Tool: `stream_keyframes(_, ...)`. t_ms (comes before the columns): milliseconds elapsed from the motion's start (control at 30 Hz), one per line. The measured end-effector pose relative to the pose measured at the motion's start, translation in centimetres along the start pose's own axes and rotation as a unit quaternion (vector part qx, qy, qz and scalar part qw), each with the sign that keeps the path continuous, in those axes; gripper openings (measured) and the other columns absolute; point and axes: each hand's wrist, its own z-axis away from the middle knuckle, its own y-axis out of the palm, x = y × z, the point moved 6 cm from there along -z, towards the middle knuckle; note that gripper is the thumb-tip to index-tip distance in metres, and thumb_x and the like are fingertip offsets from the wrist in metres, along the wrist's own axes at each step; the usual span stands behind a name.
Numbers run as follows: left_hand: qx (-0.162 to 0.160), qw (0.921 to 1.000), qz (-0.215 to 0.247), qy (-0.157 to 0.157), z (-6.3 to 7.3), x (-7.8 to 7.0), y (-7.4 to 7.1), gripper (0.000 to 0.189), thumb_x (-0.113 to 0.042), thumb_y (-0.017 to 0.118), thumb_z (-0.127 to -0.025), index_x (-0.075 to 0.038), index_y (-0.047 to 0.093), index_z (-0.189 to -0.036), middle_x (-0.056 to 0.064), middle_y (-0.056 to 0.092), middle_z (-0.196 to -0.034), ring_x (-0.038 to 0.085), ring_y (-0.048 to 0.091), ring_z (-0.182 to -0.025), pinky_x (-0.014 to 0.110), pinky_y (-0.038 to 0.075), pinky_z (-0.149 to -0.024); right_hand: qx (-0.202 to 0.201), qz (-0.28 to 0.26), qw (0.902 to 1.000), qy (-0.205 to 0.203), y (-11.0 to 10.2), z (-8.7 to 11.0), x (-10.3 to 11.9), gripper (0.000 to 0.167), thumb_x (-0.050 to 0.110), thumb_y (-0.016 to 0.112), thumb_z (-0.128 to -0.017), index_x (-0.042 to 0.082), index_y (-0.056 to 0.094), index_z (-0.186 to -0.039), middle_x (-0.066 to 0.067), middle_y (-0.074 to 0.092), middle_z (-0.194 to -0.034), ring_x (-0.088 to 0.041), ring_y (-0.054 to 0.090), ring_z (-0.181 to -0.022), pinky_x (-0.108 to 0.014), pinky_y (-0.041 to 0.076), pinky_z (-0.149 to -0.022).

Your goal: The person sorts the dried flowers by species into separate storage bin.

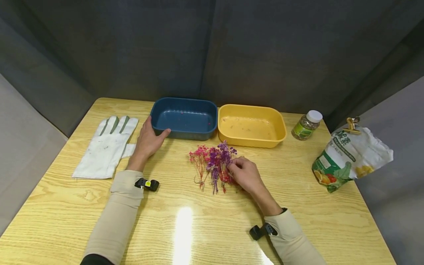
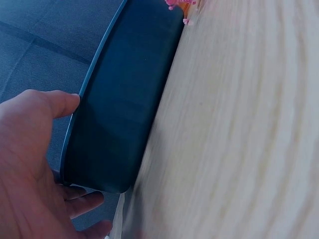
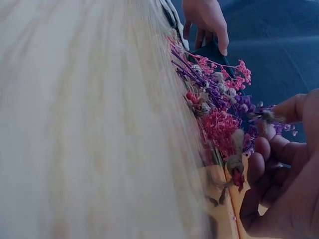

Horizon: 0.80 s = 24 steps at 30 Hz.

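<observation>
Pinching a purple dried-flower bunch (image 1: 225, 153) in my right hand (image 1: 244, 173), my left hand's (image 1: 149, 141) fingers splayed against the blue tub (image 1: 185, 135), I note pink bunches (image 1: 199, 154) crowding it on the table (image 1: 215, 224): hasty lifting could snag stems, shedding florets.

1. Here we are, a small recording booth, it seems, though the dimness behind hides detail.
2. Dark curtain (image 1: 205, 48) at the back, grey panel (image 1: 399, 191) rightward, close round the wood-grain table (image 1: 225, 224)!
3. And look, two wrist-worn cameras (image 1: 153, 185)!
</observation>
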Motion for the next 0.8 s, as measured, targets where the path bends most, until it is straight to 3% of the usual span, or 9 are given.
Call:
stream_keyframes(167, 0.001, 1.0000, 0.001, 0.000, 0.04, -0.06, 0.00, 0.100, -0.064, 0.051, -0.089, -0.013, -0.002, -0.157, 0.016, 0.008, -0.163, 0.038, 0.015, -0.149, 0.058, 0.021, -0.116, -0.023, -0.049, 0.9985, -0.002, -0.51, 0.04, 0.15, 0.016, 0.023, 0.059, -0.088, 0.012, 0.070, -0.090, -0.004, 0.066, -0.094, -0.019, 0.057, -0.081, -0.029, 0.046, -0.073)
stream_keyframes(300, 0.003, 1.0000, 0.002, -0.002, 0.09, -0.10, 0.03, 0.100, -0.064, 0.050, -0.089, -0.014, -0.003, -0.157, 0.015, 0.007, -0.163, 0.038, 0.014, -0.149, 0.058, 0.020, -0.116, -0.022, -0.113, 0.9934, 0.006, -0.65, 0.09, 0.14, 0.015, 0.018, 0.064, -0.086, 0.007, 0.069, -0.093, -0.003, 0.064, -0.082, -0.017, 0.056, -0.072, -0.027, 0.048, -0.065)
stream_keyframes(467, 0.004, 1.0000, 0.001, -0.003, 0.10, -0.10, 0.04, 0.100, -0.064, 0.050, -0.089, -0.015, -0.004, -0.157, 0.015, 0.006, -0.163, 0.038, 0.014, -0.149, 0.058, 0.020, -0.116, 0.002, -0.167, 0.9859, -0.011, -0.40, -0.10, -0.05, 0.012, 0.012, 0.066, -0.086, 0.004, 0.064, -0.094, 0.001, 0.061, -0.074, -0.012, 0.050, -0.061, -0.023, 0.042, -0.056)
stream_keyframes(633, 0.005, 1.0000, 0.002, -0.002, 0.11, -0.06, 0.04, 0.100, -0.065, 0.050, -0.089, -0.015, -0.005, -0.157, 0.015, 0.006, -0.163, 0.038, 0.014, -0.149, 0.058, 0.020, -0.116, 0.033, -0.178, 0.9835, -0.003, -0.03, -0.31, -0.46, 0.018, 0.020, 0.072, -0.087, 0.006, 0.065, -0.097, -0.002, 0.065, -0.076, -0.013, 0.052, -0.063, -0.025, 0.043, -0.058)
stream_keyframes(800, 0.008, 0.9999, 0.004, -0.006, 0.10, 0.00, 0.09, 0.100, -0.065, 0.049, -0.089, -0.016, -0.005, -0.157, 0.015, 0.005, -0.164, 0.038, 0.013, -0.149, 0.058, 0.020, -0.116, 0.047, -0.155, 0.9868, 0.001, 0.22, -0.50, -0.58, 0.031, 0.019, 0.073, -0.087, 0.007, 0.066, -0.115, -0.004, 0.072, -0.088, -0.013, 0.063, -0.071, -0.027, 0.048, -0.063)
